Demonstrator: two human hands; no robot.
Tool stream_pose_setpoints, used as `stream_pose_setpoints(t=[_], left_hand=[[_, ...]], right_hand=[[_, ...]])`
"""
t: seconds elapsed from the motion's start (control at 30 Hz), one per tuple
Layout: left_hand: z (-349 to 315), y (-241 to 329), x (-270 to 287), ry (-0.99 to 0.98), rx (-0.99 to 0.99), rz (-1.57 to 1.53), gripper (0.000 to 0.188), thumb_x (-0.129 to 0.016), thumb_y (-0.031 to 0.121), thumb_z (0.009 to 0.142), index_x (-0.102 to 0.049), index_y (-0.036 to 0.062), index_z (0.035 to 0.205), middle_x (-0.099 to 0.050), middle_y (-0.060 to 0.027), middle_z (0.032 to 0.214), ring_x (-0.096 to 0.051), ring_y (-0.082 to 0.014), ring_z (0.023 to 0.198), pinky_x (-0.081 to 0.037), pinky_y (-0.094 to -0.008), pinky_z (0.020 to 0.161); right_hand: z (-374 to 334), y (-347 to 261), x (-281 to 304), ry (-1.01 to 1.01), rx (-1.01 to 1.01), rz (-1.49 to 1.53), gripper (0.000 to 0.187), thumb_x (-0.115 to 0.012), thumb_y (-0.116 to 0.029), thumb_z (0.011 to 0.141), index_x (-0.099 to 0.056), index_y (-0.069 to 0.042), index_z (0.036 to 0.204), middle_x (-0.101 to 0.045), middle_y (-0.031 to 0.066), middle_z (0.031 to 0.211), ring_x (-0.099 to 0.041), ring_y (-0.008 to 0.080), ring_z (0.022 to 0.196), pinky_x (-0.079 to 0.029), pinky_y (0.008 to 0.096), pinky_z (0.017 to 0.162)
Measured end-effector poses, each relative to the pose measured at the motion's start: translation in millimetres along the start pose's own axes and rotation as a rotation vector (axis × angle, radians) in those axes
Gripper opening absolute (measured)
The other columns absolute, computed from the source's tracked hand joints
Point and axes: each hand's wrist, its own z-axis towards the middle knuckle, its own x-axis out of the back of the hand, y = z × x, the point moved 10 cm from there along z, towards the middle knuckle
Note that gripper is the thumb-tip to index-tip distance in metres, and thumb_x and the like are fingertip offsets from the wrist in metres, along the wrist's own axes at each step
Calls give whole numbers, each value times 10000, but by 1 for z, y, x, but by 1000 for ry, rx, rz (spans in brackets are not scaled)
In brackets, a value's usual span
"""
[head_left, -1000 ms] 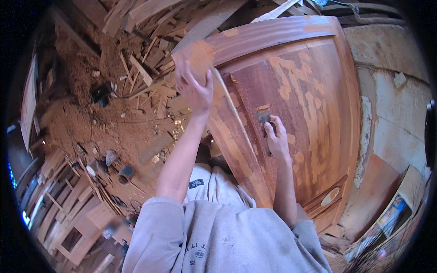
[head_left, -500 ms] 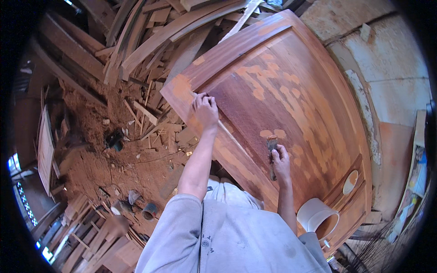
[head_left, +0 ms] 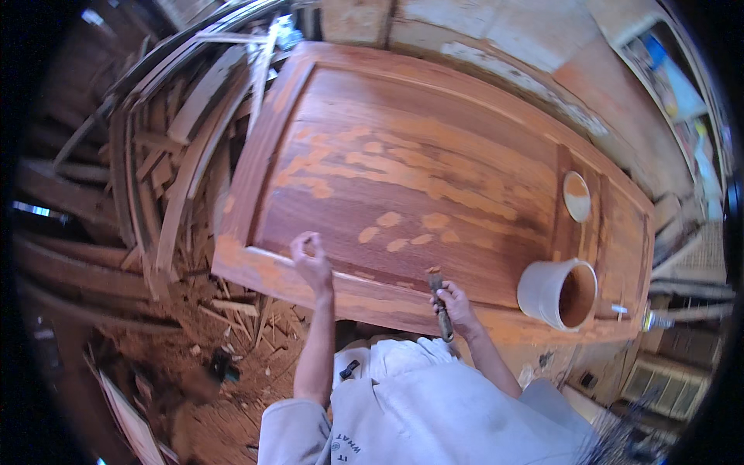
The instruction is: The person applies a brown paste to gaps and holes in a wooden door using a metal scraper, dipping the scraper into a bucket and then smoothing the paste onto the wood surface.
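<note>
A large reddish-brown wooden door (head_left: 496, 267) with a recessed panel lies in front of me. Orange filler patches (head_left: 434, 221) mark its panel and frame. My right hand (head_left: 459, 307) grips a putty knife (head_left: 437, 291) near the door's close edge; its blade points away from me and has filler on the tip. Over the panel's near left corner is my left hand (head_left: 313, 262), its fingers curled in toward the thumb. Whether anything small is between them cannot be made out.
On the door's right part stand a white bucket (head_left: 541, 293) with brown inside and a round lid (head_left: 576, 195) smeared with filler. Scrap wood (head_left: 194, 147) is heaped to the left. Sawdust and offcuts (head_left: 232, 306) cover the ground below it. A wall runs along the far side.
My view has turned, so the door now stretches across it. The putty knife has drawn back from the panel toward the near edge. My left hand's fingers have come off the door frame's corner.
</note>
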Motion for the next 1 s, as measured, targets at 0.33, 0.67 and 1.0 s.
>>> stream_pose_setpoints(t=[0.33,0.67,1.0], left_hand=[[-320,282,-204,-855,-281,-602,163,-698,172,866,-685,55,979,-635,-117,1189,-594,-309,1107,-417,-474,1018],[-390,329,-297,-1005,-789,-132,218,-679,199,864,-693,29,1000,-662,-164,1098,-615,-338,1041,-480,-474,932],[-367,318,-216,-657,-608,-410,233,-594,144,972,-651,-32,1114,-631,-180,1193,-608,-289,1117,-477,-381,942]], right_hand=[[-135,59,100,322,207,228,144,-454,-111,988,-583,-57,1023,-595,45,785,-558,121,631,-489,291,585],[-214,137,256,508,188,207,113,-493,-161,1009,-562,-92,1065,-600,33,797,-557,108,614,-494,270,574],[-234,135,313,834,538,-147,420,-495,-296,1041,-433,-45,1372,-635,100,851,-624,184,725,-502,337,644]])
